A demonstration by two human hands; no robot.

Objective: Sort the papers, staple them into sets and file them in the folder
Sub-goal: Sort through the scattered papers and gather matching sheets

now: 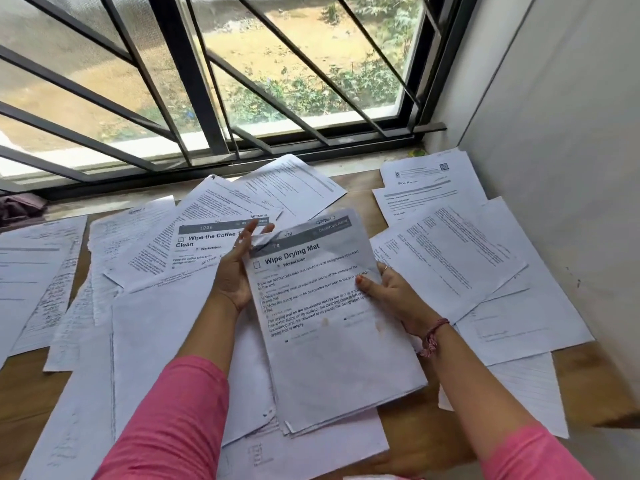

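Left hand [239, 268] up at the left edge of a small stack of papers [332, 327], fingers fairly straight and reaching toward the curled top-left corner, thumb side against the sheets. Right hand [388, 292] gripping the stack's right edge, thumb pressed on the printed face, fingers curled behind. Stack held tilted above the wooden worktop [408, 431], top page headed "Wipe Drying Mat", a grey band across its head, faint brownish stains lower down. Several sheets visible at the stack's bottom edge, slightly fanned.

Pink sleeves [173, 417] on both forearms; a reddish thread bracelet [434, 336] round the right wrist, a ring on one right finger.

Loose sheets spread over the worktop all around. Just behind the left hand, a page headed "Wipe the Coffee T… Clean" [204, 251], partly hidden by the fingers. Further left, handwritten pages [38, 275] overlapping one another. To the right, printed pages [453, 258] lying near the white wall [561, 133]. Blank-looking sheets [166, 341] under the forearms.

Beyond the worktop, a window with black metal bars [194, 98], dry ground and green shrubs outside. At far left on the sill, a bunched purple cloth [19, 209].
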